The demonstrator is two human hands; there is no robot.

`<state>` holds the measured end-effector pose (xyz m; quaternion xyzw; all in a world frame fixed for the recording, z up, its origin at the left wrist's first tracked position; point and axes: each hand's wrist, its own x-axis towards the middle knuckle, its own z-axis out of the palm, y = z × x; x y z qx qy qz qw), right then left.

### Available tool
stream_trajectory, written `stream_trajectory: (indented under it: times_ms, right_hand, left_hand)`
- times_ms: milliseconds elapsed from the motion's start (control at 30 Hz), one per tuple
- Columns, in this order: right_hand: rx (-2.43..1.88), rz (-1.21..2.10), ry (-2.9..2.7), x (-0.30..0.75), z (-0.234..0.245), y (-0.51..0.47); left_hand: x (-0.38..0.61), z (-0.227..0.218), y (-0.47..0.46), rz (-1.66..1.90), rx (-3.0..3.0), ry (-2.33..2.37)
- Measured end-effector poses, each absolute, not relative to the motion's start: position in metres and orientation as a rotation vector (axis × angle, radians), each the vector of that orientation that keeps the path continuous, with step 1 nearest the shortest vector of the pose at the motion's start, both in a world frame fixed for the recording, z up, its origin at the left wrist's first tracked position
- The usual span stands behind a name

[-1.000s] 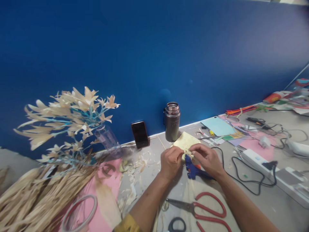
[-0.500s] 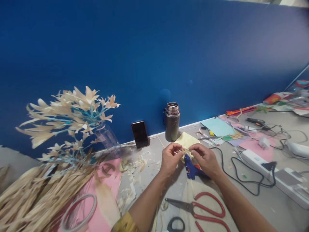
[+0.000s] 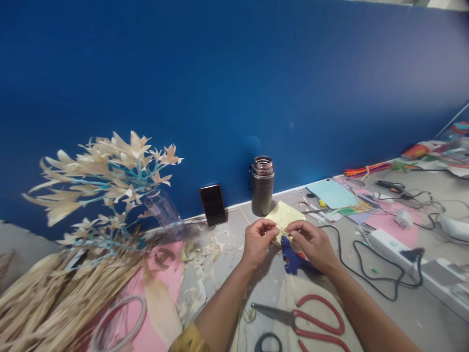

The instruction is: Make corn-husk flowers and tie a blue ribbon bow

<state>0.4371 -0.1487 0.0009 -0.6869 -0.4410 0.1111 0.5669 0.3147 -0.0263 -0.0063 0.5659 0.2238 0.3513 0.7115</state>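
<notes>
Both hands meet in a pinch over the table, just in front of a pale yellow paper (image 3: 286, 214). My left hand (image 3: 259, 239) has thumb and forefinger pressed together on something small and pale that I cannot make out. Close beside it, my right hand (image 3: 311, 244) pinches at the same spot, its fingers also closed. A blue glue gun (image 3: 291, 257) lies under and between the hands, partly hidden by the right one. Nearer to me rest red-handled scissors (image 3: 293, 318), with the black loop of another tool (image 3: 268, 342) at the bottom edge.
A dark steel flask (image 3: 262, 188) and a propped phone (image 3: 213, 205) stand by the blue wall. Pale dried-leaf flowers (image 3: 128, 151) fill a clear vase (image 3: 163, 210) at left, above dried husks (image 3: 54, 298) and a tape roll (image 3: 141, 318). Right are a cable (image 3: 366, 274) and power strip (image 3: 392, 252).
The fingertips of both hands have shifted slightly, still pinched together at the same place. The whole view has moved very little; other things lie as before.
</notes>
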Motion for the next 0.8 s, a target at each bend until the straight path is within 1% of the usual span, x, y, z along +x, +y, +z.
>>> stream_trajectory:
  times_ms: [467,800]
  right_hand:
    - [-1.671,0.438,-1.075,0.4370,0.0041,-0.1492]
    - [-1.679,0.451,-1.110,0.4393,0.0029,-0.1500]
  left_hand:
    - [0.3087,-0.0080,-0.0232,0.760,1.522,0.465]
    - [0.3087,-0.0088,-0.0257,0.742,1.533,0.459]
